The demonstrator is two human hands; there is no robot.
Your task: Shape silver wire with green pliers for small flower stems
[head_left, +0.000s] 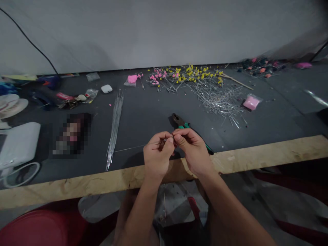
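Remotely, I log left hand (pixel 159 153) and right hand (pixel 196 150) pinching a thin wire (pixel 130 149) between them, seemingly mid-work; wire bundle (pixel 115 128) left of grip looks unworked, yellow-tipped stems (pixel 196 73) beyond look done.

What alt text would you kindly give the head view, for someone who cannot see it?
Bare left hand and right hand meet, holding a thin wire over a dark table. Green-handled pliers lie beyond them, straight wires to the left, pink and yellow clusters farther back.
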